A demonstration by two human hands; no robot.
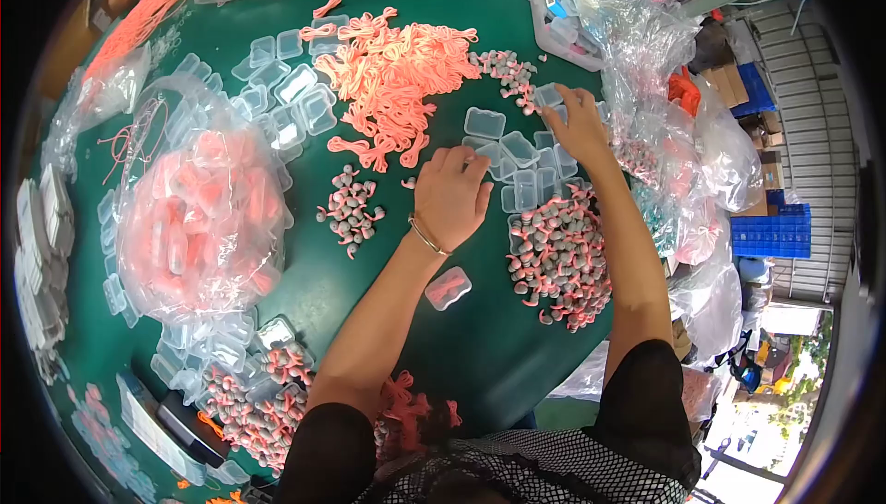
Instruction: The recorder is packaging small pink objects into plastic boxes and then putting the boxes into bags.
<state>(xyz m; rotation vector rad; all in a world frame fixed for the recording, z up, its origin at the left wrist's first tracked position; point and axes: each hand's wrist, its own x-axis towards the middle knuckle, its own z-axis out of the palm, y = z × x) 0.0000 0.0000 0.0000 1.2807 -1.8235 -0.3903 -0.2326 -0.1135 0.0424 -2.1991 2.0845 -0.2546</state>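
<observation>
My left hand (452, 195), with a bracelet at the wrist, is over the middle of the green table, below a pile of coral-pink looped cords (401, 75). Its thumb stands apart from the bent fingers, and I see nothing held. To its left lie loose grey-and-pink plugs (351, 211). My right hand (579, 126) reaches out farther right, fingers apart, beside a clear small box (547, 95); whether it touches the box is unclear. Several clear boxes (523, 149) lie between the hands. Nearer me sits a closed box with a pink item inside (448, 289).
A big plastic bag of filled boxes (203, 218) covers the table's left side. Grey-and-pink plugs are heaped at the right (561, 259) and front left. A white bin (565, 29) stands far right, with plastic bags (646, 42) along that side. Blue crates (772, 232) stand beyond.
</observation>
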